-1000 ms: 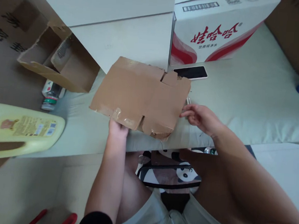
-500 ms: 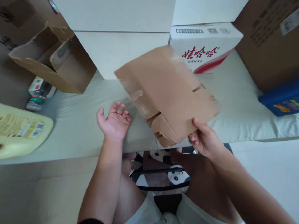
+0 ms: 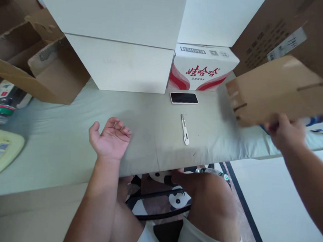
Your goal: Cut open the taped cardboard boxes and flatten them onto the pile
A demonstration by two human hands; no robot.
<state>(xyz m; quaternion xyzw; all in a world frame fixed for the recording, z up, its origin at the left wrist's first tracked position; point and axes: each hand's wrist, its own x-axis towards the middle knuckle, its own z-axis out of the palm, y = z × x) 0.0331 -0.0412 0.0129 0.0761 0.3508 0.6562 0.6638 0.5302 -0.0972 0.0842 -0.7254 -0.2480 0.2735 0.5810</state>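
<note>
1. Flattened cardboard (image 3: 279,93) up at three o'clock, blurred, right end cut off by the frame.
2. Right hand (image 3: 286,132) clenched on its lower edge, fingertips hidden.
3. Left hand (image 3: 109,138) palm-up, fingers loosely curled, empty.
4. Small cutter (image 3: 185,129) lies centre, details unclear.

A: Light soft, even, diffuse daylight look. No hard glare on the pale bedding (image 3: 66,144).

B: Shadows?

A: Faint one under the left hand (image 3: 109,139), darker under the white boxes (image 3: 118,64). Phone (image 3: 184,98) screen black, no reflection.

B: Sharpness?

A: Centre fairly crisp. Flattened cardboard (image 3: 279,92) and right hand (image 3: 286,133) motion-smeared. Wide-lens bending at the edges, straight lines bowed, corners soft.
</note>
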